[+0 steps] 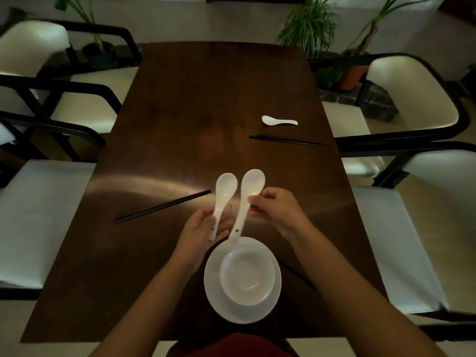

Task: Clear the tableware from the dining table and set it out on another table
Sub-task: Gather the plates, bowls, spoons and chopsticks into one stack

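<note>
Two white ceramic spoons are held above the dark wooden table (180,119), bowls pointing away from me. My left hand (199,229) grips the handle of the left spoon (224,191). My right hand (277,210) pinches the neck of the right spoon (251,189), whose handle end hangs over a plate's far rim. A white bowl (247,275) sits on the white plate (219,300) at the near table edge. A third white spoon (278,121) lies at the right side, with black chopsticks (288,140) just in front of it. Another pair of black chopsticks (162,206) lies left of my hands.
White-cushioned chairs with black frames stand along both sides: two on the left (33,215), two on the right (401,240). Potted plants (309,27) stand on the floor beyond the far end of the table.
</note>
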Demonstrator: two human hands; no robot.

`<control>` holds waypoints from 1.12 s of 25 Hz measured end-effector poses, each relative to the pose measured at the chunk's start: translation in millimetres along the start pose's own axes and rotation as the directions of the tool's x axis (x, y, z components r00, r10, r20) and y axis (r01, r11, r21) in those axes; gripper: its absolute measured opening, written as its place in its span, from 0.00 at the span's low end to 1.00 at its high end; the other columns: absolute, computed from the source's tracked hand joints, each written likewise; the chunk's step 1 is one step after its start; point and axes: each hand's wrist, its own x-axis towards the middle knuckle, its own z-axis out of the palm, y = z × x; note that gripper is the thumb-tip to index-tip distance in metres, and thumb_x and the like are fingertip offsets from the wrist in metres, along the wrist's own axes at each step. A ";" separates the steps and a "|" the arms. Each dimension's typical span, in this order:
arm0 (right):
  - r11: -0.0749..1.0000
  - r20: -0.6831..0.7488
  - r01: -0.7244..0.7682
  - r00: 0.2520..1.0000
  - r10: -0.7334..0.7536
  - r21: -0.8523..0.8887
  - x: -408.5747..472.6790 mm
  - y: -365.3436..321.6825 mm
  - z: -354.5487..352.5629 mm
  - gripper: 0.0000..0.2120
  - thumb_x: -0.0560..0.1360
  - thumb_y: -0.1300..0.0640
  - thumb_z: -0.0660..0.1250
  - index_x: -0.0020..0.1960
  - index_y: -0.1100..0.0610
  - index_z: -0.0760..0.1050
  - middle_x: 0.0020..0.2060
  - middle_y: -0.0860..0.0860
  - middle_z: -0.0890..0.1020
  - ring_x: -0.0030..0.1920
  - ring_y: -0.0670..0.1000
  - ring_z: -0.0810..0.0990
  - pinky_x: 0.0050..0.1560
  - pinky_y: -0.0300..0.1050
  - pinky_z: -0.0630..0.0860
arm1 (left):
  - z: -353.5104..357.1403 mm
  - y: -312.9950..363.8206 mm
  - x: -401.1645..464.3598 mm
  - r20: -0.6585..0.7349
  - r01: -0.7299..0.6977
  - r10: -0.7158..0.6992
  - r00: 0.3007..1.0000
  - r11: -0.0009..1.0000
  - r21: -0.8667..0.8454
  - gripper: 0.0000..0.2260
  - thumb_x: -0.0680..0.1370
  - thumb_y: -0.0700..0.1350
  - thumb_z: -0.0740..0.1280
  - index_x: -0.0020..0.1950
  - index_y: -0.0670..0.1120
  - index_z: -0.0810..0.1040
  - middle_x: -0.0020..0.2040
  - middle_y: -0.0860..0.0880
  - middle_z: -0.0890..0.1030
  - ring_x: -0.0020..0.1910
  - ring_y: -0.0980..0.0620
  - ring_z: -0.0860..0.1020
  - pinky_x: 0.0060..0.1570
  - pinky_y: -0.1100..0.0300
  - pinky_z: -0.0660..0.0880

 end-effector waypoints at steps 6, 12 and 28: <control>1.000 -0.080 -0.010 0.997 0.009 -0.014 -8.3 -0.2 17.4 0.04 0.70 0.61 0.72 0.38 0.59 0.78 0.32 0.53 0.84 0.30 0.47 0.84 0.30 0.35 0.79 | 20.8 9.8 -17.4 0.130 -0.046 0.036 0.991 0.996 0.070 0.07 0.80 0.45 0.57 0.57 0.51 0.71 0.43 0.46 0.84 0.33 0.49 0.82 0.32 0.58 0.78; 0.977 -0.104 0.102 0.987 -0.122 -0.186 -7.8 -1.5 6.4 0.10 0.71 0.56 0.71 0.50 0.53 0.73 0.40 0.46 0.79 0.30 0.46 0.83 0.28 0.34 0.77 | 22.0 15.1 -21.7 0.219 0.013 -0.019 0.976 1.000 0.025 0.09 0.81 0.43 0.53 0.54 0.48 0.72 0.30 0.50 0.77 0.24 0.57 0.66 0.25 0.65 0.66; 0.983 0.036 0.162 0.987 -0.159 -0.088 86.9 -68.7 -57.5 0.02 0.76 0.57 0.65 0.45 0.50 0.75 0.42 0.49 0.80 0.39 0.48 0.82 0.31 0.35 0.80 | 56.5 73.0 60.9 0.046 0.042 -0.043 0.998 0.999 0.012 0.09 0.77 0.36 0.63 0.53 0.34 0.78 0.39 0.44 0.82 0.31 0.58 0.81 0.35 0.69 0.78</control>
